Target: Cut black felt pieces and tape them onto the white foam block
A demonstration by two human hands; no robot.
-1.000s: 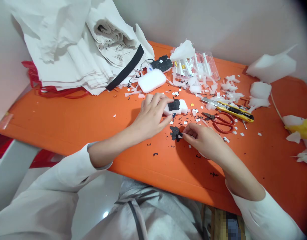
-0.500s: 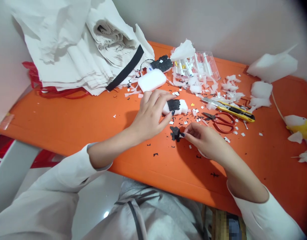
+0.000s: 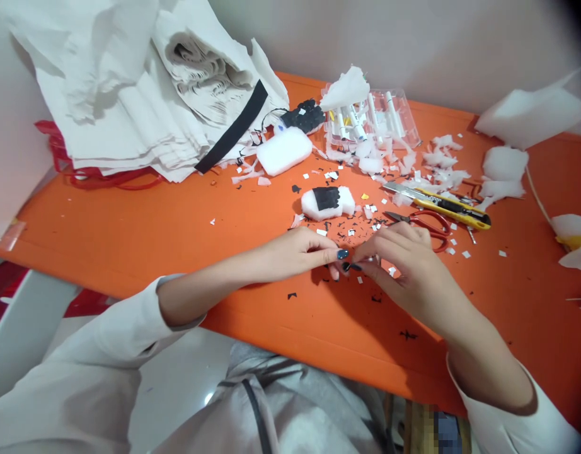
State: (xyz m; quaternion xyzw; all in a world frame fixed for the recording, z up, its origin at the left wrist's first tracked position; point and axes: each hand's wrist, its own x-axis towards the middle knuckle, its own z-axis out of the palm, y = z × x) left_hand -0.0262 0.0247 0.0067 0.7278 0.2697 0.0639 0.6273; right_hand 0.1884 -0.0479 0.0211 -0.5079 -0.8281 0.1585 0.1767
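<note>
Over the near middle of the table, my left hand [image 3: 304, 253] and my right hand [image 3: 397, 258] meet with their fingertips pinched together. A small black piece [image 3: 353, 267] shows between them, mostly hidden by the fingers. Just beyond lies a white foam shape [image 3: 312, 205] with a black jagged-edged patch [image 3: 327, 198] across its top; neither hand touches it. Red-handled scissors [image 3: 427, 221] lie partly hidden behind my right hand.
A yellow box cutter [image 3: 454, 209] lies beyond the scissors. White foam block [image 3: 285, 151], black strip [image 3: 232, 126], stacked white sheets [image 3: 143, 120] and a clear case of markers [image 3: 397, 116] stand farther back. Scraps litter the orange table [image 3: 253, 315].
My left hand has left the patched foam shape and come down to my right hand. The black piece that lay in my right fingers is now mostly covered by both hands.
</note>
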